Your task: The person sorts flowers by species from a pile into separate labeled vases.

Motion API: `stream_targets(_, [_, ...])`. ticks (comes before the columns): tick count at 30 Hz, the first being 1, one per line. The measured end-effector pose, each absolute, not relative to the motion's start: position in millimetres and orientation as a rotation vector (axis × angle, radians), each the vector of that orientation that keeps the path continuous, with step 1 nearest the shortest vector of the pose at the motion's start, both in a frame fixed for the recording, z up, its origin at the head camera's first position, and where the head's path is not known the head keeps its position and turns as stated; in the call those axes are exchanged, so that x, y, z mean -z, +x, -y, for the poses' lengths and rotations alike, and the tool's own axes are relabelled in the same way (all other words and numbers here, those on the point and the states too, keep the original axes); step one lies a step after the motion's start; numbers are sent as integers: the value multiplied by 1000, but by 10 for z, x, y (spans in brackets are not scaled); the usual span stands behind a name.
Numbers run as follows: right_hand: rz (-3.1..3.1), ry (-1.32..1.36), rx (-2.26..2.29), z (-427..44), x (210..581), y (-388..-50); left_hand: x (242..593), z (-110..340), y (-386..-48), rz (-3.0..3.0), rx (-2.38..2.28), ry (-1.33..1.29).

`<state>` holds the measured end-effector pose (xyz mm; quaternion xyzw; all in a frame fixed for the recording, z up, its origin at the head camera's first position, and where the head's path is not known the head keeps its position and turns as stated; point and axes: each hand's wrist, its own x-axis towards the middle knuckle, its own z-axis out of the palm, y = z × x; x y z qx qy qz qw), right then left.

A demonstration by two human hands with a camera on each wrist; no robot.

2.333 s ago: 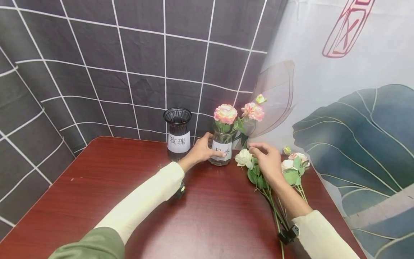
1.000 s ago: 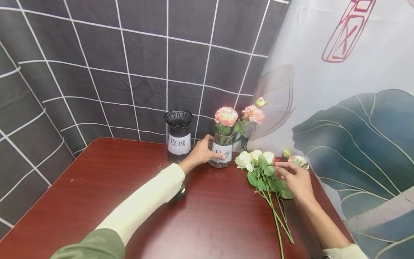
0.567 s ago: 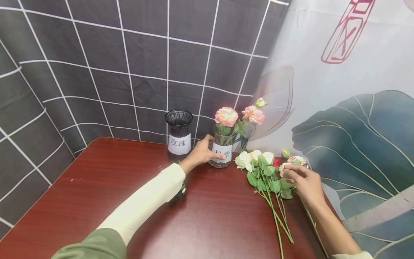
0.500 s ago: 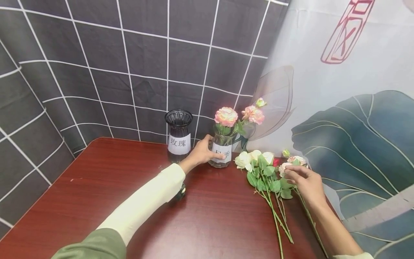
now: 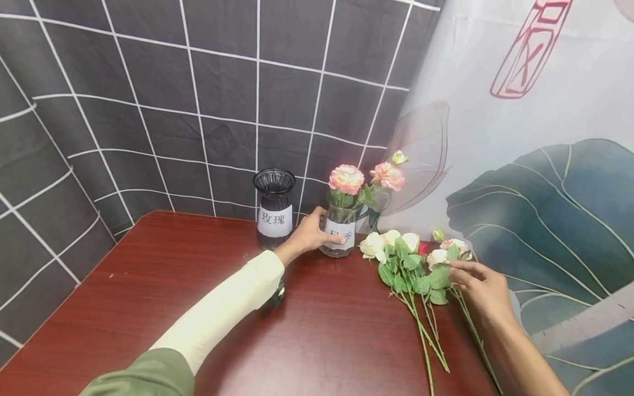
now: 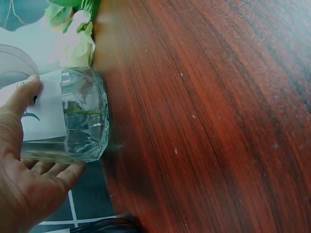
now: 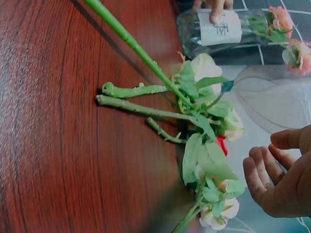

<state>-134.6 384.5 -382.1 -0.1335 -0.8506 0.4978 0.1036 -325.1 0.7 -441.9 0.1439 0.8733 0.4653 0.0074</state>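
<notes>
Wrapped round the clear vase (image 5: 340, 226), the left hand (image 5: 311, 230) grasps it from the left, thumb across its white label (image 6: 48, 114) and fingers round the other side. From the left, dark grid cloth (image 5: 158, 71) hangs behind the red table (image 5: 173, 275). Near the table's far side stands the dark vase (image 5: 274, 196), upright, with a white label of its own (image 5: 275, 221). A cream sleeve (image 5: 223, 305) covers the left forearm, with green cloth (image 5: 151, 377) at its near end. Just right of the dark vase, the gripped one stands upright and holds pink flowers (image 5: 346, 179), one above its mouth, another leaning right beside a bud (image 5: 398, 157). Farther right, white roses (image 5: 371, 246) lie on the table, blossoms at the far end, leaves (image 5: 403, 269) bunched below and stems running toward the near side. A red flower (image 5: 422, 248) peeps out at their right. Beside it lie pale pink flowers (image 5: 438, 258), their stems slanting near and right. Close by them is the right hand (image 5: 485, 289), its fingers loosely bent and grasping nothing. Pale cloth (image 5: 475, 110) with a large painted leaf (image 5: 550, 203) hangs at far right.
</notes>
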Motion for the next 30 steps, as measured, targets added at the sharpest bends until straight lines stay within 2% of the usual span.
stream_targets(15, [2647,-504,-1349,-4042,3886,-1373,4735,17,-3572,-2735,-1462,423])
stream_targets(18, [2692,-522,-1323,-4121,3899,-1352,4698,3,-3516,-2743,-1460,436])
stream_targets(23, [2814,-494,-1213,-4257,3905,-1352,4346,-2,-3190,-2714,-1470,455])
stream_targets(24, [2840,-479,-1186,-4274,3913,-1359,4445,1,-3258,-2725,-1479,483])
stream_targets(25, [2868,-459,-1146,-4289,3920,-1365,4338,-7,-3176,-2715,-1475,467])
stream_targets(30, [2974,-394,-1035,-4348,3985,-1385,4400,-15,-3250,-2735,-1456,464])
